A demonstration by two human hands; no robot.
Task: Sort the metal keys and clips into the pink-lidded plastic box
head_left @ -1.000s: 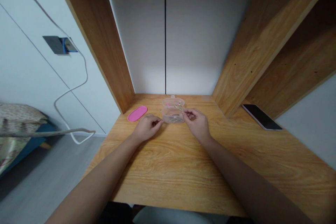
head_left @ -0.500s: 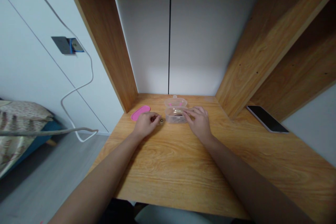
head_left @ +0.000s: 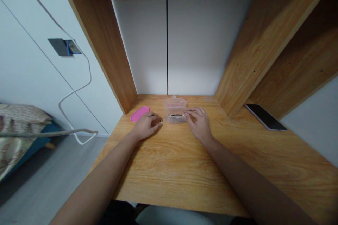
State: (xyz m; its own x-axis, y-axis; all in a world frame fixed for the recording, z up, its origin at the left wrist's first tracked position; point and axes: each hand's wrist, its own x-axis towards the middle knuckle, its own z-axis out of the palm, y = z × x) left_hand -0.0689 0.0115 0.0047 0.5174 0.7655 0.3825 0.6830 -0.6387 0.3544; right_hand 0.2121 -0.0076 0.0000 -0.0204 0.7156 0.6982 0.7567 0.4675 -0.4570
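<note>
A clear plastic box [head_left: 175, 119] stands on the wooden desk with its hinged lid [head_left: 174, 103] tipped back; something thin and dark [head_left: 175, 115] lies inside. My right hand [head_left: 200, 123] is at the box's right end, thumb and forefinger closed on its rim. To the left of the box, my left hand [head_left: 144, 126] rests low over the desk, thumb and fingers apart around small items mostly hidden by the hand. A small dark ring [head_left: 161, 121] shows at its fingertips. Behind this hand lies a pink oval lid-like piece [head_left: 139, 114].
A phone [head_left: 265, 117] lies on the desk at the right, by a wooden upright [head_left: 264, 49]. Another wooden panel [head_left: 105, 52] bounds the left side. A white cable [head_left: 89, 66] hangs on the wall near an opened socket [head_left: 64, 47].
My left thumb and fingers have spread apart slightly. The gold-coloured thing seen in the box no longer shows; a dark one is visible there. The view has shifted a little.
</note>
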